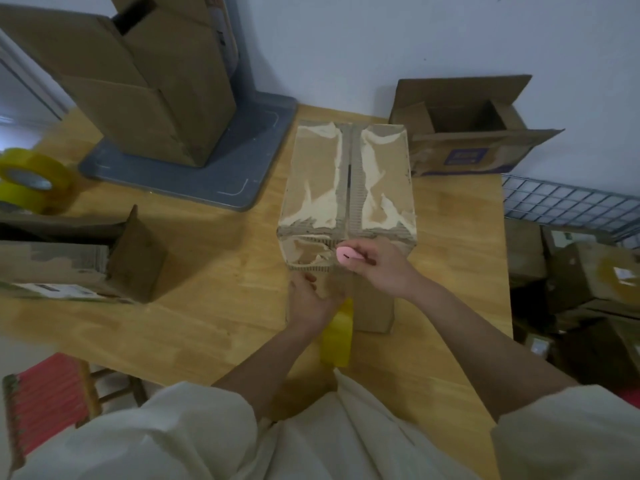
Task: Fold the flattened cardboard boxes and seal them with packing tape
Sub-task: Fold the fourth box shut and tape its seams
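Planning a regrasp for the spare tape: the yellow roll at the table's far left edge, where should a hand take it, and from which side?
Probably from above. The spare yellow tape roll lies roughly flat on the table with its open core facing up. Drop fingers into the core with the thumb on the outer wall, or span the rim. It seems to sit on a second roll, so lift straight up. Both the left hand and right hand are busy at the box.
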